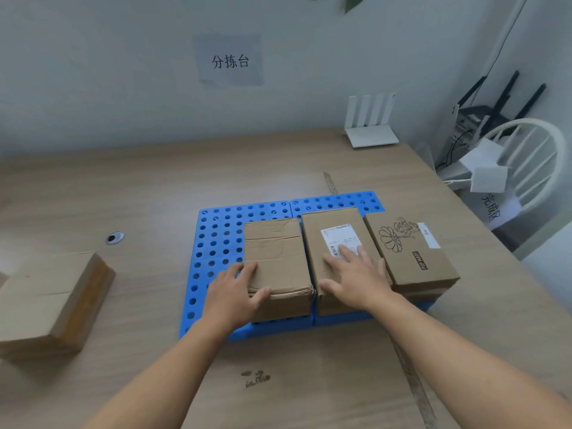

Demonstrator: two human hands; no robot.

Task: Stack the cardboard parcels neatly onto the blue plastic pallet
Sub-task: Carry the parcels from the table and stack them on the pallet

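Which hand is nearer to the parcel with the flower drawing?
Right. The right hand rests on the middle parcel, beside the flower parcel; the left hand holds the plain parcel farther left.

Blue pallet [216, 236] dotted with round holes — brown boxes, one [411, 252] printed with a black flower, one [334, 243] labelled white — on a wood-grain table [123, 187].
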